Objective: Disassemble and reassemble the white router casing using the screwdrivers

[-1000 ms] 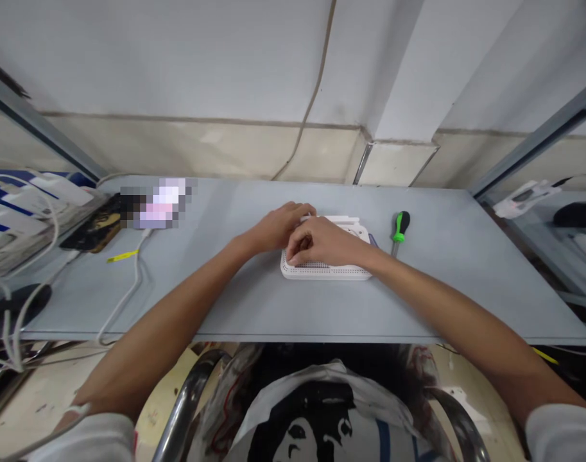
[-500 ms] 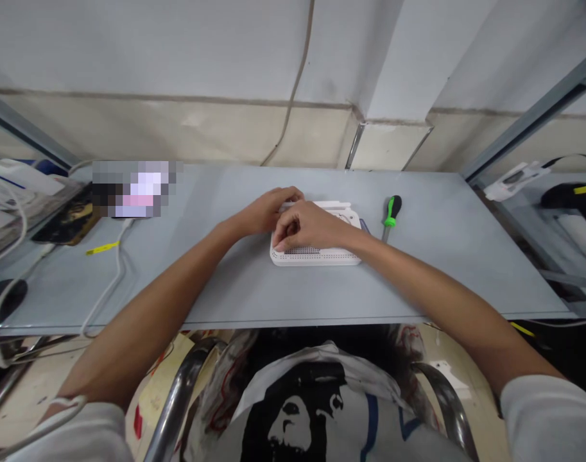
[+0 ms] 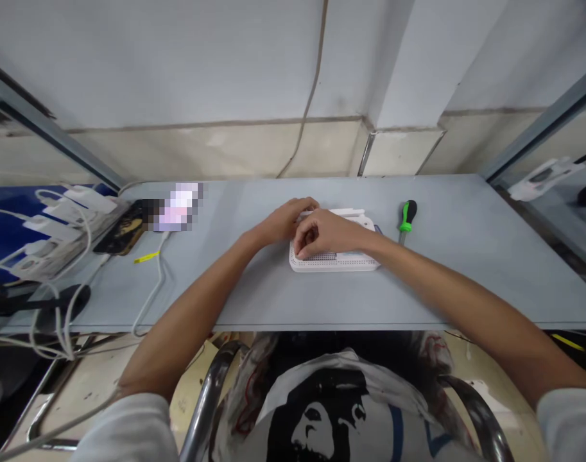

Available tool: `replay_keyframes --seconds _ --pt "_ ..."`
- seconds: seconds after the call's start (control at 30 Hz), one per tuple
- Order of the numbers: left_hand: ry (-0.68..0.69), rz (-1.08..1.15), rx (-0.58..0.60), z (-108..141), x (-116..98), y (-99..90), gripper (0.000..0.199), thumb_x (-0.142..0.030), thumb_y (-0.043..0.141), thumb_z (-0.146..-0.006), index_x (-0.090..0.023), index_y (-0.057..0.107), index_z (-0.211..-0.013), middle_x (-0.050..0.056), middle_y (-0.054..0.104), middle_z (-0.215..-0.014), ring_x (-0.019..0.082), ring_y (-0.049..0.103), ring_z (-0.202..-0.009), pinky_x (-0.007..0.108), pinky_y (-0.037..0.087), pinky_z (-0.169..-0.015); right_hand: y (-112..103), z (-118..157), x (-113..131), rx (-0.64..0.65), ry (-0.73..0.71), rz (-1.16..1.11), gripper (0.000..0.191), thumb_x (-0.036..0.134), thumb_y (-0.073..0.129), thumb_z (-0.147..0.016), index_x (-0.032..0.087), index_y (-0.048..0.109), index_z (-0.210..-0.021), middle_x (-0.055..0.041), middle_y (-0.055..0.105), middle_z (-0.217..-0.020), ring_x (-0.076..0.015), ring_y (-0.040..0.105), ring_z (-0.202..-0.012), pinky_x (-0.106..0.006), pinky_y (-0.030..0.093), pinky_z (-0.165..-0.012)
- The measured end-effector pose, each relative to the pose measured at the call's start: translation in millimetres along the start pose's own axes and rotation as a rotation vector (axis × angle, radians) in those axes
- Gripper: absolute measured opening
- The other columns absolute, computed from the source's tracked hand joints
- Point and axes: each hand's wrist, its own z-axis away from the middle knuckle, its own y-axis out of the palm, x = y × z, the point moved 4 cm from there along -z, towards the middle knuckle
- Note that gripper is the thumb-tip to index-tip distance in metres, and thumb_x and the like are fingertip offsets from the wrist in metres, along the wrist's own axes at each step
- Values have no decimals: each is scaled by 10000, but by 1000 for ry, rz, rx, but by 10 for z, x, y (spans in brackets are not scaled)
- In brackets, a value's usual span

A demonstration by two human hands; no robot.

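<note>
On the desk before me lies a white rounded case [image 3: 334, 267] with rows of small dark holes along its near side and a raised white strip at its far edge. My left hand [image 3: 293, 220] is curled around its far left corner, fingers bent and closed against it. Over the case's left part, my right hand [image 3: 327, 232] is pinched, thumb and forefinger together at the holes. What the pinch holds, if anything, is hidden. To the right lies a screwdriver [image 3: 407, 217] with a black and green handle, its shaft pointing toward me.
At the left, a dark phone [image 3: 124, 231], a pixelated lit screen [image 3: 180, 205] and a power strip [image 3: 42, 250] with several white chargers lie among white cables [image 3: 153, 298]. A metal frame post [image 3: 543, 122] rises at the right. The desk's front edge [image 3: 293, 327] runs close to my body.
My view has turned slightly left, so everything sits further right and more of the chargers shows. Both hands stay at the white case, the right one still pinched over its left part.
</note>
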Motion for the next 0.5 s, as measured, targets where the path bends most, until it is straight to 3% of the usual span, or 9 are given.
replay_keyframes --seconds 0.5 --pt "-25 -36 22 96 -54 -1 333 -182 569 -872 -252 571 -1198 60 675 -1200 231 595 -1128 398 505 -966 111 11 44 -10 -29 142 87 173 755 -813 236 750 -753 -12 742 -759 -165 636 -674 -319 477 -623"
